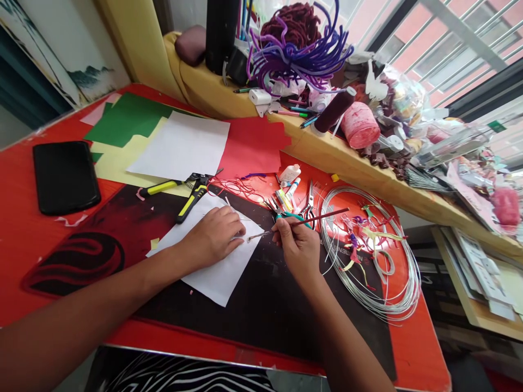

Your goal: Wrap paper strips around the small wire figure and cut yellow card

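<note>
My left hand (216,234) lies on a white sheet of paper (218,280), fingers lightly bent and thumb a little apart; nothing held shows in it. A thin pale wire or strip pokes out past its fingertips. In my right hand (300,245) is a slim paintbrush (327,215) with a dark red handle, gripped like a pen. Its tip points left, over the paper's right part, close to my left thumb. Just behind my right hand lie teal-handled pliers (275,209) and scissors (310,198). Yellow-and-black wire strippers (194,198) rest at the paper's far edge.
A coil of silver wire (402,294) with coloured scraps lies right. Small tubes (292,188) and red cord (239,188) sit behind the paper. Coloured sheets (180,144) and a black phone (65,177) are at left. A cluttered ledge (302,141) borders the table.
</note>
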### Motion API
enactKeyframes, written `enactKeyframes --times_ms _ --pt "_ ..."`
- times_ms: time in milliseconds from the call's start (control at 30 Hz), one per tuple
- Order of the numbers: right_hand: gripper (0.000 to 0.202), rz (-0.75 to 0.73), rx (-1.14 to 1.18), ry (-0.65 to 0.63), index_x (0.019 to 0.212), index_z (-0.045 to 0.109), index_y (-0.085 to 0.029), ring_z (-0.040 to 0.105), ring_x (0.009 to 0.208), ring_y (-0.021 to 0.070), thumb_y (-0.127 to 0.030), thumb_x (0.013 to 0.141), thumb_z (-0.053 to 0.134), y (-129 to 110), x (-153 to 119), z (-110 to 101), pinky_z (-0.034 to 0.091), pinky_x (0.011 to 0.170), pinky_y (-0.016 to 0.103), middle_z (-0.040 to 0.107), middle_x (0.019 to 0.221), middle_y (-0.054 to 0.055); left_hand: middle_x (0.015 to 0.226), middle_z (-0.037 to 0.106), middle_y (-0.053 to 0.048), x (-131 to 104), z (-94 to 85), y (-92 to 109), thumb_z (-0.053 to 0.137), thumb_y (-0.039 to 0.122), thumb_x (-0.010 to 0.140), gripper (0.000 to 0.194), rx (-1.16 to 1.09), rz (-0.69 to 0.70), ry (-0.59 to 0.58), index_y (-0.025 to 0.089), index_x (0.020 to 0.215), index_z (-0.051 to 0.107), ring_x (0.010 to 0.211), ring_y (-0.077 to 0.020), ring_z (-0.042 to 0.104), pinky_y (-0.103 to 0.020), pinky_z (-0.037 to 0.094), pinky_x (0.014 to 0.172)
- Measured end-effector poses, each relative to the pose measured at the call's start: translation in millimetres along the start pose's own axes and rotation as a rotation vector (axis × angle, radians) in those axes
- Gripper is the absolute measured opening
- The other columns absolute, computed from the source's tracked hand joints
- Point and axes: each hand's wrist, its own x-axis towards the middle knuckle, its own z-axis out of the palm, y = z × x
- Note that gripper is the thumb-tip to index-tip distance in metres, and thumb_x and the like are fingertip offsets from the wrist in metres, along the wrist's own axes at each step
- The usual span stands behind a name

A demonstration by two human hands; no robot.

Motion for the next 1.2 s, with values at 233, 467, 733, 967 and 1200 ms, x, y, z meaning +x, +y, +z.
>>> enactKeyframes --times_ms 233,467,733,967,1200 --pt "0.040 0.018 0.003 -0.003 0.082 0.073 -0.021 0.061 0.052 0.0155 -0.048 0.109 0.060 5.5 -3.3 -9.5 0.048 0.054 0.028 0.067 0.062 0.000 0.100 0.071 -0.008 -1.0 2.4 -1.1 0.072 0.027 0.099 0.008 0.012 0.005 0.009 0.019 0.099 0.073 0.103 -0.0296 0.058 -0.044 0.043 0.089" --pt "0.040 0.008 0.007 0.047 0.083 0.074 -0.021 0.062 0.052 0.0158 -0.050 0.108 0.060 6.4 1.3 -9.8 0.049 0.054 0.028 0.068 0.063 0.000 0.099 0.071 -0.007 -0.1 1.6 -0.4 0.074 0.025 0.097 0.005 0.017 -0.001 0.007 0.020 0.098 0.074 0.101 -0.0295 0.058 -0.043 0.042 0.088" --pt "0.042 -0.007 0.003 0.043 0.082 0.073 -0.021 0.064 0.055 0.0166 -0.050 0.108 0.060 3.4 5.7 -6.9 0.049 0.055 0.028 0.069 0.065 0.001 0.100 0.072 -0.008 0.5 1.3 -1.3 0.072 0.028 0.099 0.008 0.031 0.006 -0.012 0.020 0.099 0.074 0.101 -0.0298 0.059 -0.044 0.042 0.088" --pt "0.043 0.007 -0.009 0.027 0.080 0.073 -0.021 0.063 0.052 0.0165 -0.051 0.108 0.059 5.3 -1.7 -12.4 0.049 0.054 0.029 0.068 0.061 0.001 0.100 0.072 -0.008 -0.4 2.7 -2.5 0.071 0.027 0.099 0.007 0.028 0.013 0.002 0.020 0.099 0.073 0.101 -0.0293 0.058 -0.043 0.042 0.088" --pt "0.045 0.029 -0.007 0.012 0.079 0.074 -0.022 0.064 0.052 0.0169 -0.054 0.108 0.059 3.6 -6.6 -14.0 0.051 0.054 0.029 0.068 0.061 0.001 0.099 0.071 -0.007 -1.4 5.8 -3.3 0.071 0.027 0.099 0.007 0.035 0.015 0.026 0.021 0.098 0.073 0.101 -0.0288 0.058 -0.043 0.041 0.088"
